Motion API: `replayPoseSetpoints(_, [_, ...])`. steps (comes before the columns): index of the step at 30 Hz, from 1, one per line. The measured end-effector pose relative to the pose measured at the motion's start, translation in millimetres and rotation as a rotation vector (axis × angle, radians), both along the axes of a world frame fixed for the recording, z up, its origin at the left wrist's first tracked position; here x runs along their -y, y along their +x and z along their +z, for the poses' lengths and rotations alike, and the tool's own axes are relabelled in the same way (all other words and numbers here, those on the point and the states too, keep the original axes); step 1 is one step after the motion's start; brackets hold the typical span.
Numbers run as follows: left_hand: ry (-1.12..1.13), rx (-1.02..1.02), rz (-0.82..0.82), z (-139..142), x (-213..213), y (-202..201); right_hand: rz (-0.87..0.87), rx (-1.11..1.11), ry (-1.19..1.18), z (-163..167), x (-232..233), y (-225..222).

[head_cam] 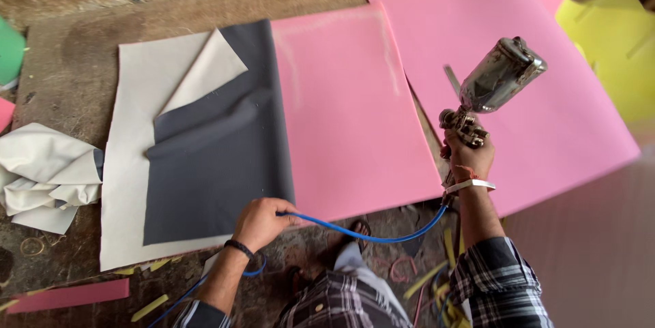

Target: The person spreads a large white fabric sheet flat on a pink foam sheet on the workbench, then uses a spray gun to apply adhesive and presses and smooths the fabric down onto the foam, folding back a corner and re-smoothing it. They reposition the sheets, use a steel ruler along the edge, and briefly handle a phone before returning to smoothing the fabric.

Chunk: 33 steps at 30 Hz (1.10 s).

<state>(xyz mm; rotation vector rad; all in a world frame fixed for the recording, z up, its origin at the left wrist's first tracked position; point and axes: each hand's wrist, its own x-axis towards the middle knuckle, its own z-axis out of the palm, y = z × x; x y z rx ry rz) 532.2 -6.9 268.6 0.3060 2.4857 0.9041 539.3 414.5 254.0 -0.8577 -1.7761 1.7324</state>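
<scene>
My right hand (468, 159) grips a metal spray gun (492, 86) with a shiny cup on top, held up over the gap between two pink foam sheets (351, 103). A blue air hose (372, 234) runs from the gun's base across to my left hand (261, 222), which is closed on it at the near edge of a grey fabric sheet (218, 164). The grey fabric lies folded over a white fabric sheet (136, 116), with one white corner turned back.
A larger pink sheet (518, 69) and a yellow sheet (614, 48) lie to the right on the worn wooden table (75, 55). Crumpled white fabric (44, 174) sits at the left. Pink and yellow strips litter the floor by my feet.
</scene>
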Motion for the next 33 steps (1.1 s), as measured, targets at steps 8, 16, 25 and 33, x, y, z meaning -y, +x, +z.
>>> replayPoseSetpoints(8, [0.004,-0.040,-0.145,-24.0,33.4,78.3,-0.087,0.047,0.011,-32.6,74.9,192.9])
replayPoseSetpoints(16, [-0.030,0.050,-0.111,-27.9,78.6,107.7,0.154,0.181,-0.141,-28.5,160.5,230.9])
replayPoseSetpoints(25, [0.043,-0.103,0.182,-9.6,122.5,96.8,0.231,-0.074,-0.010,32.6,173.1,112.8])
replayPoseSetpoints(33, [0.032,-0.182,0.166,-12.0,84.2,105.8,0.111,-0.051,0.156,45.9,123.0,108.5])
